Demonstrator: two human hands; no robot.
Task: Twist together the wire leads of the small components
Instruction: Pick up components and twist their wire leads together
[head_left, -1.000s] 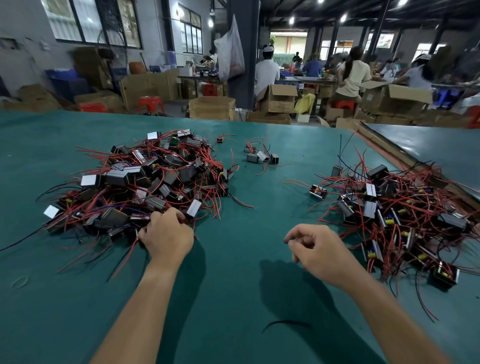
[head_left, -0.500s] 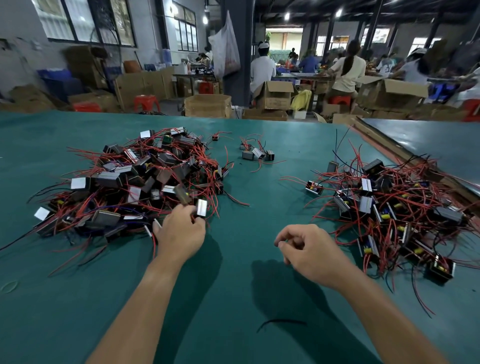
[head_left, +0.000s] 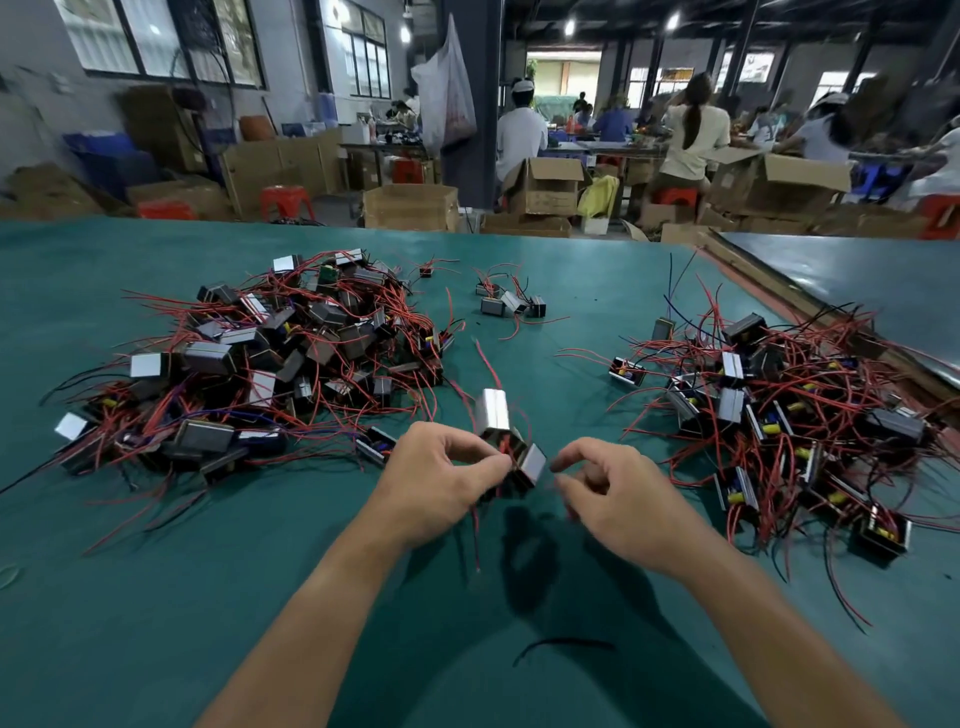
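My left hand pinches a small metal-cased component just above the green table. A second metal-cased component stands against it. Their red wire leads hang down below my fingers. My right hand hovers just right of the held component, fingers curled, thumb and forefinger nearly meeting. Blur hides whether a lead lies between them. A big pile of similar components with red leads lies to the left. Another pile lies to the right.
A small cluster of components sits at the far middle of the table. A loose black wire piece lies between my forearms. A second table adjoins on the right behind a wooden edge. Cardboard boxes and seated people fill the background.
My left hand left the left pile and came to the middle carrying components with trailing red leads. My right hand shifted slightly toward it.
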